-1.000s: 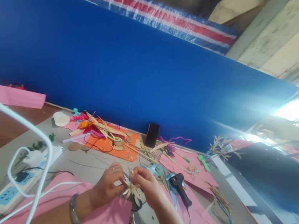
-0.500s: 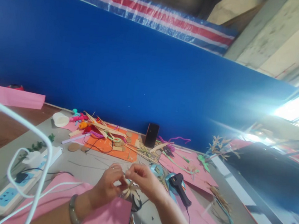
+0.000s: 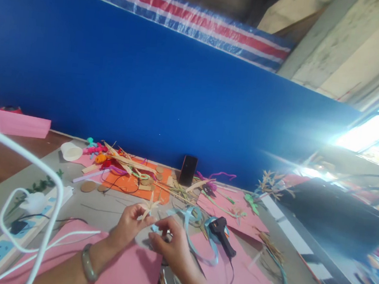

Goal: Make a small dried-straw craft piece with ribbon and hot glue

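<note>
My left hand (image 3: 132, 223), a bracelet on its wrist, is closed in a pinch on a pale flower of dried straw-like petals (image 3: 149, 207), whose points stick up above the fingers. Close beside it, my right hand (image 3: 171, 244) pinches a light blue ribbon (image 3: 189, 219); a short end of it shows between the hands, and a loose loop curves down to the right. Both hands are above the edge of a pink sheet (image 3: 127, 267). Part of the flower is hidden by the left fingers.
A black glue gun (image 3: 222, 237) lies to the right, its cord trailing down. A power strip (image 3: 10, 242) and thick white cable (image 3: 51, 217) occupy the left. Behind are an upright phone (image 3: 188, 171), an orange sheet (image 3: 123, 183) with craft scraps, and a blue partition (image 3: 167, 94).
The flower now points upward in my left hand, instead of hanging below both hands. My right hand has moved down and now holds the light blue ribbon, which is drawn out in a loop.
</note>
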Demonstrator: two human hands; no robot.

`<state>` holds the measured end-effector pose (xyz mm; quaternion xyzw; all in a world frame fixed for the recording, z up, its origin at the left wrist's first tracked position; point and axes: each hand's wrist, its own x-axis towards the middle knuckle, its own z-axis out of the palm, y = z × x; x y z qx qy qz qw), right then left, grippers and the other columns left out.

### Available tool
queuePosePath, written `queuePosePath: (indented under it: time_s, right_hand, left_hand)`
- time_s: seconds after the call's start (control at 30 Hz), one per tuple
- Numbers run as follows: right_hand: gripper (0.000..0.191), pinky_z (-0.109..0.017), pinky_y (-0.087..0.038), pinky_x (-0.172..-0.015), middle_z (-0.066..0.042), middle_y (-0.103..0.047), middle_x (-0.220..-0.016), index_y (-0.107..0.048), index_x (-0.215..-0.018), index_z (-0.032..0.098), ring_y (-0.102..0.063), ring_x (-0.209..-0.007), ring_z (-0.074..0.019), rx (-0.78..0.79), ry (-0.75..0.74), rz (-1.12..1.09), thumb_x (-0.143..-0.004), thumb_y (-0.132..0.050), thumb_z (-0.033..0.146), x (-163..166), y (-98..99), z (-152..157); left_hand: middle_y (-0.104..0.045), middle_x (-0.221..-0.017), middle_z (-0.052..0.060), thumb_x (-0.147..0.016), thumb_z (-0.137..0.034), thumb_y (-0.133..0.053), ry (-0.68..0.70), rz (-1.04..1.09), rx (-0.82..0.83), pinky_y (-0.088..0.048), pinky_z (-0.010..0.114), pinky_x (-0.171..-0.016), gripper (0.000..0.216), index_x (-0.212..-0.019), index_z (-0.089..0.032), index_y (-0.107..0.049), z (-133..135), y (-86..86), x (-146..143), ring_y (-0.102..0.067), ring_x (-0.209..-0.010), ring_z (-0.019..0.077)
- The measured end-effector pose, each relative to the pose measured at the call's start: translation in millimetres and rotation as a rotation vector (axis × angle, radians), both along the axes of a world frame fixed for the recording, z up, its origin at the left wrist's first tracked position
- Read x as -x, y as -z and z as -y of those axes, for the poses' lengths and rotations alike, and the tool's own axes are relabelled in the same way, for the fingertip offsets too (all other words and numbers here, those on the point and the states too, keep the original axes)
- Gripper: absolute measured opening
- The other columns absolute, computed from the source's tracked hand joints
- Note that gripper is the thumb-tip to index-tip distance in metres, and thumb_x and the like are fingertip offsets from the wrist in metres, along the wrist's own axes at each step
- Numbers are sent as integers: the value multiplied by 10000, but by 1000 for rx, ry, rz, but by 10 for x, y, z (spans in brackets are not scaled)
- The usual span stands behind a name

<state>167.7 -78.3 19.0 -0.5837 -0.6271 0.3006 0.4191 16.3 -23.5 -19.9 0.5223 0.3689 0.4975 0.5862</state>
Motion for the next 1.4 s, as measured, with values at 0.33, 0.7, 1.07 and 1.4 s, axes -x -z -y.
queuePosePath:
  time_s: [0.33,0.7,1.07,1.4]
  right_hand:
    - [209,-304,-351,-703,26,-571,-585,-586,-600,208,-516,-613,-149,-205,97,124,-793,-642,264,242,164,-16]
    - [238,-352,-405,-705,-38,-630,-684,-637,-700,240,-549,-686,-234,-246,379,287,-842,-556,412,-846,-277,52]
    - [208,-294,-375,-566,-107,-688,-654,-678,-623,175,-650,-699,-274,349,811,726,-751,-547,274,-2584,-28,-172]
    - [201,-315,-434,-626,-156,-730,-795,-718,-719,164,-691,-820,-302,504,812,822,-773,-540,239,-2636,123,-397]
  left_hand:
    - [-634,-668,29,-633,-427,-778,207,195,166,-451,249,-557,335,-738,-144,-633,110,-90,3,-568,-590,146]
    - [-618,-708,13,-612,-387,-797,67,181,144,-450,224,-648,298,-773,-170,-673,54,-106,-17,-556,-677,130]
    - [-581,-553,7,-763,-557,-610,-48,-25,-21,-427,226,-558,426,-616,-160,-660,-30,-116,24,-524,-551,131]
    - [-577,-524,-12,-675,-468,-718,2,-85,-42,-412,203,-494,327,-602,-151,-692,-109,18,54,-507,-501,107]
